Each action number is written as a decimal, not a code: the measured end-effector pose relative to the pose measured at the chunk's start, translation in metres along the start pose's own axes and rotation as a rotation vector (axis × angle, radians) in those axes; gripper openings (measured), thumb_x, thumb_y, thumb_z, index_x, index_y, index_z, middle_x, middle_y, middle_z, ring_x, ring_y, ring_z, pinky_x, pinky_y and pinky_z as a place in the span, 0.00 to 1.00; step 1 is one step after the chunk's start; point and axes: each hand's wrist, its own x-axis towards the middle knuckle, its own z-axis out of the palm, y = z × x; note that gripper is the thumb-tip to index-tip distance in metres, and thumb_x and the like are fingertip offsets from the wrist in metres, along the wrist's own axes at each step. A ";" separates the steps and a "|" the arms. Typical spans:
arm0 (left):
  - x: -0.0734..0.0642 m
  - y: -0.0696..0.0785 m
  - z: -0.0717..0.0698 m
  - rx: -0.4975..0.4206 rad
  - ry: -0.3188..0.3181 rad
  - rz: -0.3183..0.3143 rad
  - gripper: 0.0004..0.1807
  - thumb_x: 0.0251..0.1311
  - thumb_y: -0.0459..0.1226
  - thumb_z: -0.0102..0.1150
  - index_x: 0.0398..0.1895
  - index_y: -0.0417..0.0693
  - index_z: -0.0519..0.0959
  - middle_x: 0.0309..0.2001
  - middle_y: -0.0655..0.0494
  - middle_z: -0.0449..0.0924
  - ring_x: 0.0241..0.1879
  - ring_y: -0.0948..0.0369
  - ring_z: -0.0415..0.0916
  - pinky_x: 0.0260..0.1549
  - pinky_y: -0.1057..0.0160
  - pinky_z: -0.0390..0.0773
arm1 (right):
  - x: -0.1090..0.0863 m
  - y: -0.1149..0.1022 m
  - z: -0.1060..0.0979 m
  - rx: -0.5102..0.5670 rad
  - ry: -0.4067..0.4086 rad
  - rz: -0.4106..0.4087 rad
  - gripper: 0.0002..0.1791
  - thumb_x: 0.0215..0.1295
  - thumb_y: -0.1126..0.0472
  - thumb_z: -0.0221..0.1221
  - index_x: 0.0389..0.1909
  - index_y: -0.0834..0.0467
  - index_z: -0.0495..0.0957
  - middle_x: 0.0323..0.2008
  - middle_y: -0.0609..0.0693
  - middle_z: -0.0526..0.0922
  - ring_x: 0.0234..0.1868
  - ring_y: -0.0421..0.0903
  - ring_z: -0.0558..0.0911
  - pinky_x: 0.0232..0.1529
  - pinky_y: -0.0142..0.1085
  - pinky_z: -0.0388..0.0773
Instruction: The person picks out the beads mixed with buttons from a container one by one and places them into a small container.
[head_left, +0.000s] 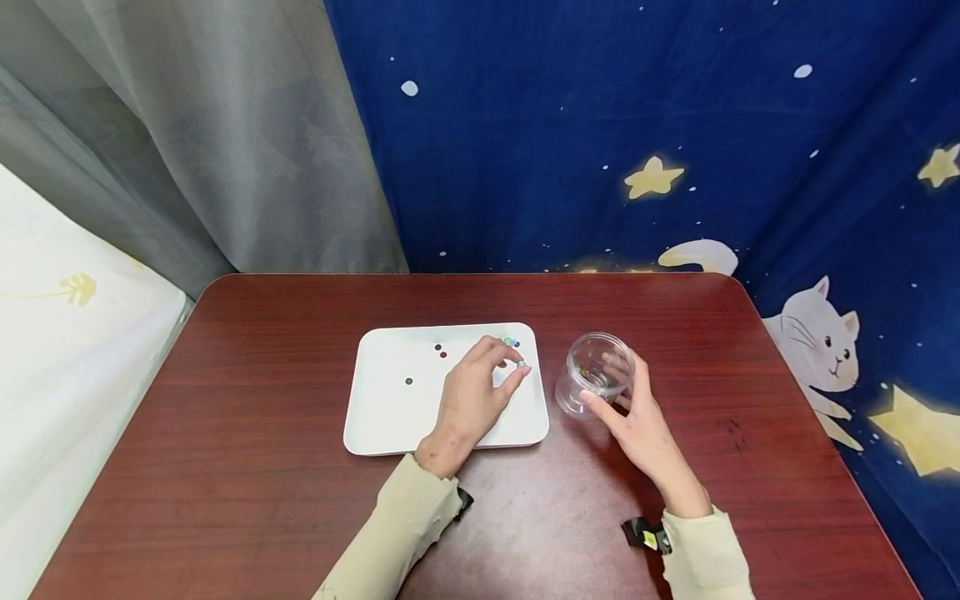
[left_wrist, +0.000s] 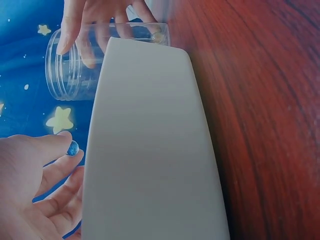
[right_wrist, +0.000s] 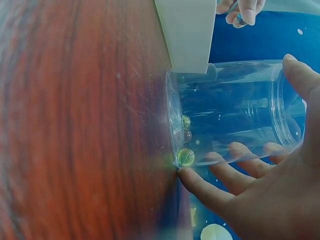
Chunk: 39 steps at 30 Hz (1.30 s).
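My left hand (head_left: 471,390) is over the right part of a white tray (head_left: 375,425), pinching a small blue glass marble (left_wrist: 73,148) between thumb and fingertip. Beside the tray's right edge, a clear plastic jar (right_wrist: 235,100) stands upright on the table with its mouth uncovered. My right hand (head_left: 643,425) grips this jar from the right, thumb near the rim and fingers along the far side. Several marbles (right_wrist: 186,157) lie at the jar's bottom, one of them yellow-green. In the tray are a red marble (head_left: 443,355), dark green marbles (head_left: 408,381) and a few paler ones (head_left: 512,342) near the back right corner.
The dark red wooden table (head_left: 247,400) carries the tray and jar. A blue curtain (head_left: 525,150) with stars and a grey curtain (head_left: 210,150) hang behind its far edge. White cloth (head_left: 67,375) hangs on the left.
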 end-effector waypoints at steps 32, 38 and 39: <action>0.000 0.012 0.006 -0.048 -0.018 0.020 0.08 0.66 0.46 0.70 0.41 0.55 0.87 0.44 0.62 0.83 0.41 0.62 0.82 0.39 0.61 0.82 | 0.001 0.000 0.000 -0.002 -0.005 0.008 0.47 0.72 0.60 0.65 0.81 0.51 0.45 0.76 0.61 0.64 0.77 0.63 0.67 0.68 0.66 0.69; 0.000 0.014 0.007 -0.059 -0.013 0.025 0.07 0.66 0.45 0.70 0.42 0.55 0.87 0.44 0.63 0.83 0.41 0.61 0.82 0.38 0.61 0.82 | 0.001 0.000 0.000 0.001 -0.003 0.008 0.47 0.72 0.60 0.65 0.81 0.51 0.45 0.75 0.62 0.64 0.77 0.64 0.67 0.68 0.67 0.69; 0.000 0.014 0.007 -0.061 -0.011 0.026 0.07 0.66 0.45 0.70 0.42 0.55 0.87 0.43 0.62 0.83 0.41 0.60 0.83 0.38 0.61 0.82 | 0.001 0.000 0.000 0.002 -0.003 0.008 0.47 0.72 0.60 0.65 0.81 0.51 0.45 0.75 0.62 0.64 0.77 0.64 0.67 0.68 0.67 0.69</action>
